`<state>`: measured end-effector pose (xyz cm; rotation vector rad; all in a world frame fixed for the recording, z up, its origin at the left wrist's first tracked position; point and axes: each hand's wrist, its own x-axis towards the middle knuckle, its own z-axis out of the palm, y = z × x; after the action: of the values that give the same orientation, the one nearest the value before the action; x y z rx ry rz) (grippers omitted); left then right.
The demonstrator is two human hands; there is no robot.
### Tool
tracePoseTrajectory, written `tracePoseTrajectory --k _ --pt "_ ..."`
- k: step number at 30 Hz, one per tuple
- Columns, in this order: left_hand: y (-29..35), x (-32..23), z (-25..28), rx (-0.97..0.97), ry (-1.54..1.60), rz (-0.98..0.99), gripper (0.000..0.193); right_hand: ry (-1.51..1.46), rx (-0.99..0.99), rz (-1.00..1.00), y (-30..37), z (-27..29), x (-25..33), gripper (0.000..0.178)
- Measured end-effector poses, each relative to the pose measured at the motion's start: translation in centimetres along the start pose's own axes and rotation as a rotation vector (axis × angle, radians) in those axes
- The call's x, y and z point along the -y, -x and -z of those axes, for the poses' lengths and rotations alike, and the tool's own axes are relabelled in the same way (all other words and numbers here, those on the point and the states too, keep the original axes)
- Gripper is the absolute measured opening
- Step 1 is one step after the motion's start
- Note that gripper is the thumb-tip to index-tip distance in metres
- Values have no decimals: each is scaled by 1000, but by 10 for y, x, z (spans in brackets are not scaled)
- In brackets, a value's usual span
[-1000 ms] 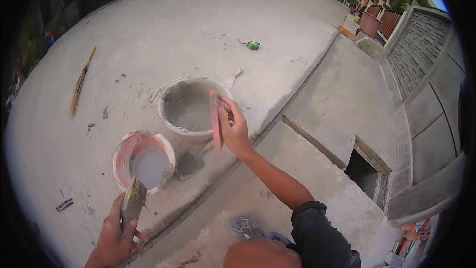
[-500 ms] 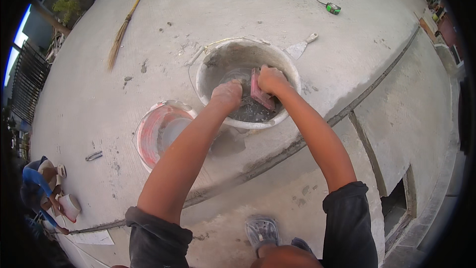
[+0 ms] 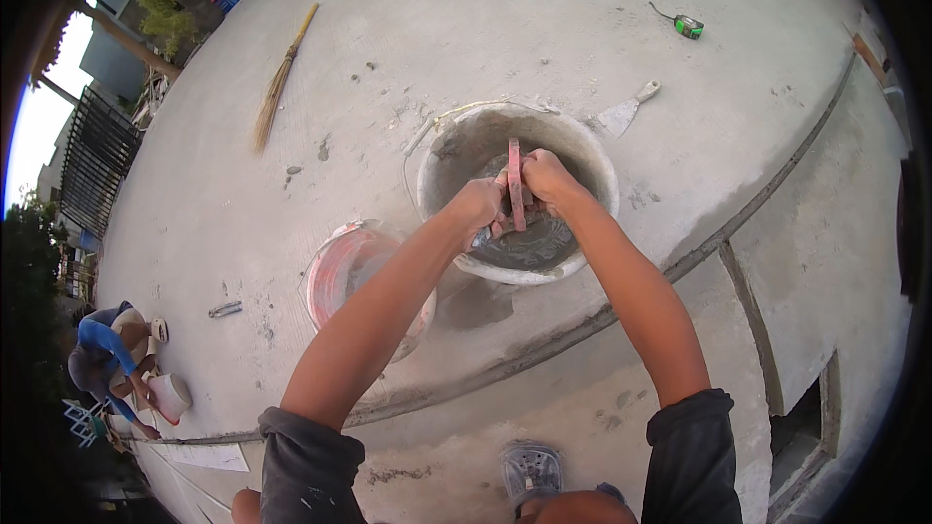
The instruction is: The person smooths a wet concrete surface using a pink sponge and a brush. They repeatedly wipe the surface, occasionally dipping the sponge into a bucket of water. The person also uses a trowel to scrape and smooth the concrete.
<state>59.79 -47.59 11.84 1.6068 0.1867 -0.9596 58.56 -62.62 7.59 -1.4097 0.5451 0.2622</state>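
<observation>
R hand (image 3: 546,176) is gripping a flat, long, worn red slab (image 3: 515,180) inside the round, grey-white bucket (image 3: 466,150); L hand (image 3: 478,206) is clutching smth mostly hidden just beside it. Prob. best if both are working low, so drips are landing in the murky grey water (image 3: 534,252).

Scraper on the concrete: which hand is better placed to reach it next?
Probably the right hand: it is nearer the scraper than the left hand, though it grips a red tool.

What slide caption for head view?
Right hand holds red plastering float, left hand alongside, at bucket of grey water.
</observation>
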Motion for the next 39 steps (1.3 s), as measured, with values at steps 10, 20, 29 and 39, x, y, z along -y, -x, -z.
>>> tracePoseTrajectory --k 10,20,29,39 --pt "12 -5 52 -50 278 34 37 496 160 393 29 -40 14 29" --pt "-53 -2 5 -106 46 256 22 1296 92 124 -35 3 4 22" --pt "19 2 3 -11 2 -51 29 95 58 107 24 -4 8 30" --pt "52 -6 27 -99 70 -107 28 471 -33 644 93 -18 6 41"
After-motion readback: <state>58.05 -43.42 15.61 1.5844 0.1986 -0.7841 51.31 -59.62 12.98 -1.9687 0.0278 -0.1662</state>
